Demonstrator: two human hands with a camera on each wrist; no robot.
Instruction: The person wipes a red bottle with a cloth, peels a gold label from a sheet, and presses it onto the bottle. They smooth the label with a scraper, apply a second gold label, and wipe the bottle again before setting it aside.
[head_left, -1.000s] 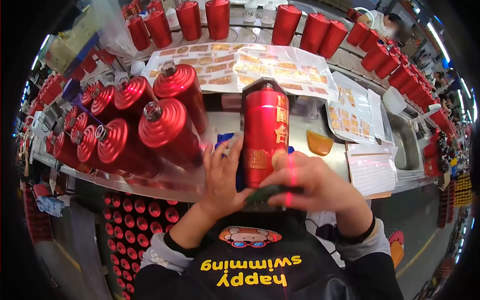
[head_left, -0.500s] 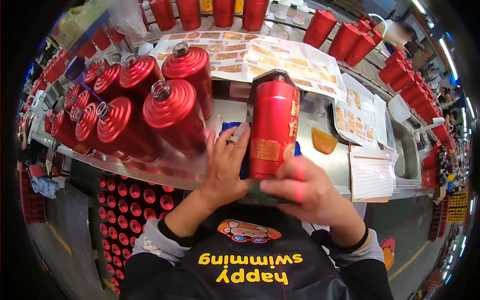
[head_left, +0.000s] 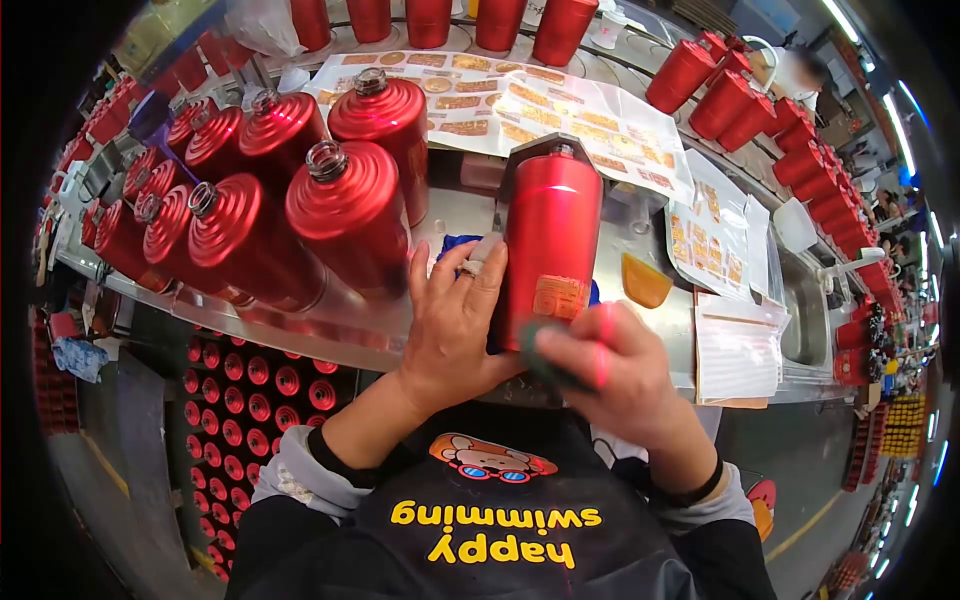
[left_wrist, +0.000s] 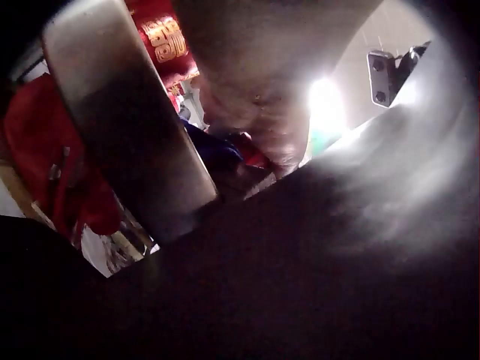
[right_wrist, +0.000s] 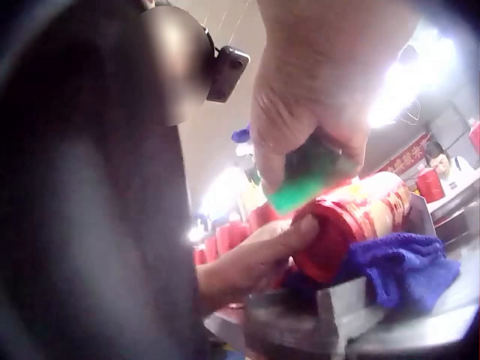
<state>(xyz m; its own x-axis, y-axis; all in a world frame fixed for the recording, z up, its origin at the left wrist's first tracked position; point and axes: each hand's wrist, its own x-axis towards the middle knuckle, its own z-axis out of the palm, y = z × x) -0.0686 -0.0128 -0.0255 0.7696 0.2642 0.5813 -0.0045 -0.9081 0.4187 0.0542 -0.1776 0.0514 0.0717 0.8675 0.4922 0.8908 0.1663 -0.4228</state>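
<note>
A red bottle (head_left: pixel 552 225) lies in a dark holder, its base towards the person and a gold label (head_left: pixel 562 296) near that end. The left hand (head_left: pixel 450 320) rests along the bottle's left side. In the right wrist view its thumb presses the base of the bottle (right_wrist: pixel 326 244). Pinched in the right hand (head_left: pixel 625 375) is a green scraper-like piece (head_left: pixel 545 355), blurred, by the bottle's lower end; the right wrist view shows this green piece (right_wrist: pixel 300 189) just above the bottle. A blue cloth (right_wrist: pixel 409 266) lies under the bottle. The left wrist view is mostly dark.
Several red bottles (head_left: pixel 345 205) stand close on the left. Beyond the holder lie sheets of gold labels (head_left: pixel 545 95). An amber piece (head_left: pixel 645 280), white papers (head_left: pixel 738 345) and a sink (head_left: pixel 803 310) are on the right. More bottles line the conveyor behind.
The bottle has turned about its long axis: its gold characters have gone out of sight on the right and the label has shifted right. The right hand's green piece has moved up beside the bottle's end.
</note>
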